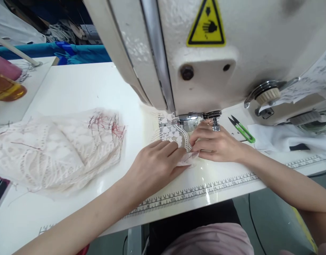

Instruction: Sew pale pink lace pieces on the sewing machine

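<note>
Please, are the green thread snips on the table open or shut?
The green thread snips are open: their two dark blades stand apart at the tips.

Left hand (154, 164) palm down, right fingers curled (202, 145)

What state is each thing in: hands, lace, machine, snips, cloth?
Left hand: fingers curled on the lace piece
Right hand: fingers bent, at the lace piece's edge
Lace piece: partly flat, folded near the hands
Sewing machine: over the lace piece; running or stopped, can't tell
Lace pile: bunched, loose red threads on it
Green snips: lying down, blades apart
White cloth: crumpled
</note>
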